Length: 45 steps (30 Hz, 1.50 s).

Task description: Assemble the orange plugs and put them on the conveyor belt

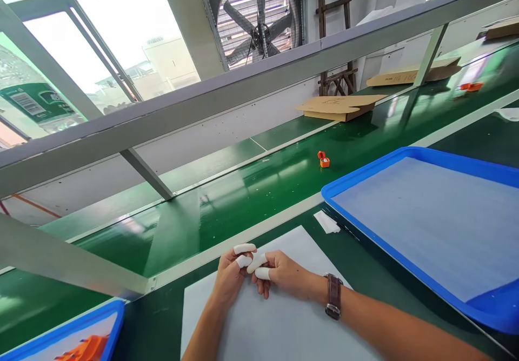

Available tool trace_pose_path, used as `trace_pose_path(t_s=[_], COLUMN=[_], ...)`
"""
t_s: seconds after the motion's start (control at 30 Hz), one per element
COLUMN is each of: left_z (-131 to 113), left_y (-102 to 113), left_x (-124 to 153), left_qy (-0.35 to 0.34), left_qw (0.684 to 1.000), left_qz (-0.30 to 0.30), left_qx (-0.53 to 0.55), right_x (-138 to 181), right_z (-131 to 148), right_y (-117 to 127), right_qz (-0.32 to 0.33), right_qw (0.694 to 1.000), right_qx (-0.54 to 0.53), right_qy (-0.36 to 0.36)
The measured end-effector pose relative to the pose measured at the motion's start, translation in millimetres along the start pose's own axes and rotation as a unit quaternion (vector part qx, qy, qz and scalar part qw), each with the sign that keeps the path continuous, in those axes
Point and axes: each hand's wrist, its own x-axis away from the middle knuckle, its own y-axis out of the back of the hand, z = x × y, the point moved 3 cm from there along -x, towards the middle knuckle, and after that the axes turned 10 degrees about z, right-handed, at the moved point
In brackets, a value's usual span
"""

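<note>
By my left, a blue tray [117, 322] holds orange pieces [87, 348]; by my right, a second blue tray [446, 162] carries a white liner [425, 226]. My left hand [230, 277] and right hand [286, 275] meet over the white paper [279, 331] on the tabletop [156, 328], covered fingers [263, 273] curled narrow, though I cannot tell whether they pinch anything.
</note>
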Motion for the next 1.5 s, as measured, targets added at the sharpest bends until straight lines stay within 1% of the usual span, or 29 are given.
trace_pose_path(t_s=[0.1, 0.23, 0.33, 0.63, 0.8, 0.9, 1.07, 1.17, 1.23, 1.3, 1.4, 1.5], left_z=[-0.2, -0.8, -0.8, -1.9, 1.3, 3.3, 4.2, 4.8, 4.9, 3.9, 1.3, -0.8], left_y=[-0.4, -0.5, -2.1, -6.6, -4.6, -2.6, -1.7, -2.3, -2.1, -1.0, 1.4, 0.7], left_x=[1.7, 2.4, 1.6, 0.8, -0.3, -0.8, 0.4, 0.8, 0.4, -0.2, -1.3, -2.4], left_qy=[-0.003, -0.004, 0.008, 0.018, 0.021, 0.019, 0.020, 0.026, 0.022, 0.005, -0.016, -0.011], left_qw=[1.000, 1.000, 0.999, 0.999, 0.998, 0.998, 0.998, 0.996, 0.994, 0.990, 0.982, 0.977], left_qz=[-0.001, -0.028, -0.036, -0.039, -0.028, -0.019, -0.021, -0.022, -0.024, -0.034, -0.053, -0.046], left_qx=[-0.007, -0.010, -0.008, -0.015, -0.044, -0.051, -0.058, -0.081, -0.104, -0.135, -0.181, -0.206], right_x=[1.3, 1.7, 0.9, -1.9, -1.5, -1.5, -1.8, -1.4, -0.5, 0.9, 2.9, 3.0], right_z=[2.3, 3.1, 2.2, -1.5, 2.8, 5.4, 6.8, 8.4, 11.1, 15.3, 19.4, 17.8], right_y=[-1.8, -1.8, -1.5, 0.2, -1.2, -2.1, -3.2, -0.8, 3.9, 12.0, 24.3, 28.1], right_qz=[0.010, 0.005, 0.006, 0.002, 0.008, 0.001, 0.005, 0.026, 0.037, 0.013, -0.057, -0.078], right_qw=[1.000, 1.000, 1.000, 1.000, 1.000, 1.000, 1.000, 0.998, 0.995, 0.988, 0.972, 0.963], right_qx=[0.008, 0.005, 0.003, -0.001, 0.002, 0.005, 0.014, 0.044, 0.090, 0.155, 0.227, 0.258], right_qy=[-0.001, -0.003, -0.006, -0.003, -0.008, -0.005, -0.005, -0.021, -0.026, -0.009, 0.017, 0.025])
